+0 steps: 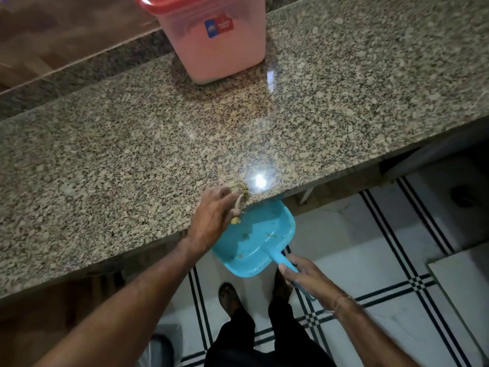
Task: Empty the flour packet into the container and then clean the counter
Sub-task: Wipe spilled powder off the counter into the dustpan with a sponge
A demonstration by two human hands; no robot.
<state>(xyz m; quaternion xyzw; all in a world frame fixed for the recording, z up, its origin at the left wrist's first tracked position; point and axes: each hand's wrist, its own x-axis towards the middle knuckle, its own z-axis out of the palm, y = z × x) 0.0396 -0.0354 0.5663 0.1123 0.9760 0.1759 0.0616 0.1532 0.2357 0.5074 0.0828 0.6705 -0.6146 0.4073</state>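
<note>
1. Head view: granite counter, near edge running diagonally; blue dustpan held just below that edge, mouth tucked under the lip.
2. Key relation: small clump of debris at the very edge of the counter, directly above the pan mouth, just beyond the left fingertips. Push direction toward the body and off the edge. Left hand clearly nearer; right hand well below counter level.
3. Left hand: palm down on the counter edge, fingers loosely spread and slightly curled, touching the clump, sweeping rather than pinching. Nothing clearly gripped; a bit of yellowish stuff under the thumb side, too blurred to name.
4. Right hand: fingers wrapped closed around the dustpan handle, handle's long axis pointing down-right toward the body, pan tilted.
5. Pan already holding a few specks and bits.
6. Container with red lid on, standing upright at the far side of the counter, well apart from both hands. Flour packet not in view.
7. Judgement: pouring step looks finished, cleaning in hand, probably near the end; remaining counter looks free of flour, though glare hides some.
</note>
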